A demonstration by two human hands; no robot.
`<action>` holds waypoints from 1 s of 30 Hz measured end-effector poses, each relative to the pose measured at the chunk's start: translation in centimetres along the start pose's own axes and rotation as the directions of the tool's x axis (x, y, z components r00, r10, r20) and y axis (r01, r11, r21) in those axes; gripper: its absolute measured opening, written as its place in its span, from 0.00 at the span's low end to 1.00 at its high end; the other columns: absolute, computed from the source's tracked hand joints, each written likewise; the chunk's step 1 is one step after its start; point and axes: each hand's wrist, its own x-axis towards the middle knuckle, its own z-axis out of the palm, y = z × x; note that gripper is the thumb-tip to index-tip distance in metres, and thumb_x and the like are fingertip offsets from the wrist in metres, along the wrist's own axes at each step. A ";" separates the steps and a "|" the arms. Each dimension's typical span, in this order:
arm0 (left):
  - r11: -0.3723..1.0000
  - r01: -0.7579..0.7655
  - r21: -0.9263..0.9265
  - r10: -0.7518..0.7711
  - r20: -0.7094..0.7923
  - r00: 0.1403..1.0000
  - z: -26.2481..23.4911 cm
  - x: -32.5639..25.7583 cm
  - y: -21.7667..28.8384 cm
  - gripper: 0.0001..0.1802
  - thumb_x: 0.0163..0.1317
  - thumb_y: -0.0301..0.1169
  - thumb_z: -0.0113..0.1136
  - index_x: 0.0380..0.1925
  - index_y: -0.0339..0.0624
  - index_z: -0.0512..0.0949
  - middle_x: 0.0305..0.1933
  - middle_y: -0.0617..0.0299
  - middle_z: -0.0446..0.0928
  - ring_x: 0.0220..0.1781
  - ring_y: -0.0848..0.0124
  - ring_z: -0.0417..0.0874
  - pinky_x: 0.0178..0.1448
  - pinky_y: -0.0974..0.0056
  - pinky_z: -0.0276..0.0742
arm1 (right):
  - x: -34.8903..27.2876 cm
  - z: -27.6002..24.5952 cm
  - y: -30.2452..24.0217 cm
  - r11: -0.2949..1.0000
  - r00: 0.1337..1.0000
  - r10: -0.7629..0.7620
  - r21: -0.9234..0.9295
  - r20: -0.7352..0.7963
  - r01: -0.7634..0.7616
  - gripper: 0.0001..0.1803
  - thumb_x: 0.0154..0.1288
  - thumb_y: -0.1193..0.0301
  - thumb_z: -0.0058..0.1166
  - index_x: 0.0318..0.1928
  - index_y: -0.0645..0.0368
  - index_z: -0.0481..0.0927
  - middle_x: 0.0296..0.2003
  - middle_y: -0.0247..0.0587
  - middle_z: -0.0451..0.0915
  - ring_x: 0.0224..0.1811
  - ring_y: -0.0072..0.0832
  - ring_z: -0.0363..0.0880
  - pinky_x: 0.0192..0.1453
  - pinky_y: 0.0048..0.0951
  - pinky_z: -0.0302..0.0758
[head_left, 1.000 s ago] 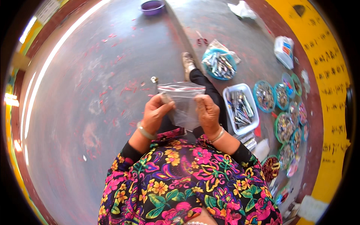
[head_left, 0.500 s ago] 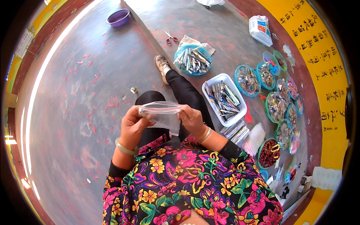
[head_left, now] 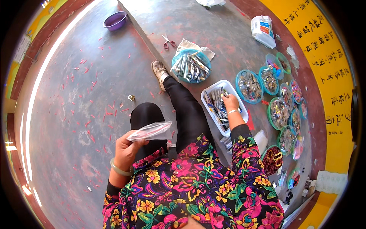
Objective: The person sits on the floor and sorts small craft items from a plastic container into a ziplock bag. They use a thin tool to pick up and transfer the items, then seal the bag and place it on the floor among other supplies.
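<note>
My left hand [head_left: 127, 148] grips a clear zip bag [head_left: 154, 131] by one end, above my bent knee. The bag's mouth, with a reddish line along it, bulges a little apart. I see nothing inside it. At arm's length, my right hand [head_left: 231, 103] is down in a white rectangular basin [head_left: 245, 110] heaped with pens [head_left: 218, 110]. Its fingers are bent together among the pens, and the fingertips are too small and hidden to show what they hold.
Beyond my foot stands a teal round basin [head_left: 209, 61] of pens, with scissors [head_left: 168, 42] beside it. To the right, several round baskets [head_left: 249, 87] hold small items. A purple basin [head_left: 114, 21] sits at the far left. Red scraps [head_left: 108, 113] litter the floor.
My right hand has let go of the zip bag and moved right, into the white basin. The bag, now in my left hand alone, has tilted and come lower.
</note>
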 end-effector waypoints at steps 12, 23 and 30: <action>0.998 0.047 0.042 -0.049 0.054 0.997 0.8 0.3 1.1 0.10 0.64 0.26 0.56 0.42 0.29 0.77 0.38 0.59 0.79 0.37 0.74 0.81 0.41 0.71 0.79 | 4.4 5.3 6.4 0.878 0.911 0.229 0.331 0.344 -0.346 0.10 0.51 0.68 0.62 0.34 0.58 0.82 0.27 0.44 0.82 0.28 0.38 0.81 0.33 0.34 0.78; 1.000 -0.008 0.023 0.006 0.080 0.997 0.5 -1.3 0.8 0.11 0.65 0.27 0.55 0.44 0.32 0.77 0.40 0.58 0.81 0.42 0.74 0.81 0.43 0.72 0.80 | -10.0 -7.9 -3.3 0.015 0.863 -0.301 0.907 0.406 -0.421 0.08 0.62 0.80 0.50 0.42 0.60 0.75 0.41 0.49 0.81 0.36 0.29 0.83 0.35 0.20 0.82; 0.998 -0.019 -0.056 0.022 0.063 0.998 -0.3 -2.3 0.3 0.10 0.65 0.27 0.55 0.43 0.33 0.77 0.40 0.60 0.81 0.42 0.75 0.80 0.44 0.72 0.80 | -14.5 -12.9 -10.2 -0.025 0.847 -0.481 0.962 0.227 -0.272 0.11 0.69 0.71 0.47 0.47 0.63 0.76 0.43 0.42 0.79 0.43 0.27 0.80 0.41 0.22 0.79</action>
